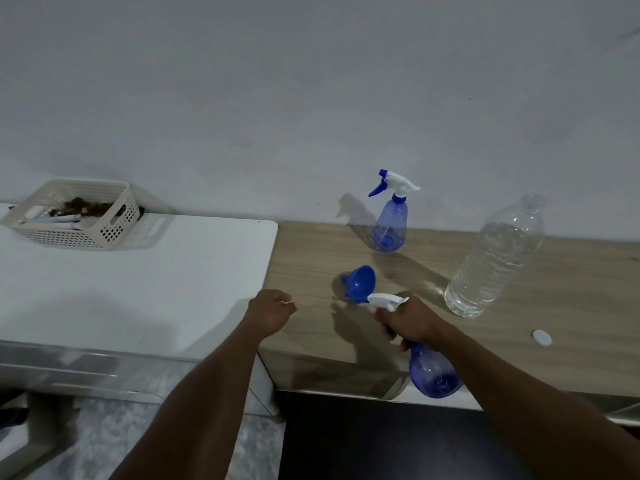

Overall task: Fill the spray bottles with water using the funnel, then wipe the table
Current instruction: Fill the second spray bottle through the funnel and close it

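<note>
My right hand point(410, 320) grips the neck of a blue spray bottle point(433, 372), held tilted above the front edge of the wooden table point(554, 323); its white spray head points left. My left hand point(272, 311) hovers curled over the table's left edge, with something small and white at its fingertips that I cannot identify. A blue funnel point(360, 284) lies on its side on the table just beyond the held bottle's nozzle. A second blue spray bottle point(389, 220) stands upright near the wall. A large clear water bottle point(495, 261), uncapped and mostly full, stands at the right.
A white bottle cap point(542, 337) lies on the wooden table to the right of my right arm. A white surface point(138, 289) adjoins the table on the left, carrying a cream perforated basket point(79, 214) with small items. The wall runs close behind everything.
</note>
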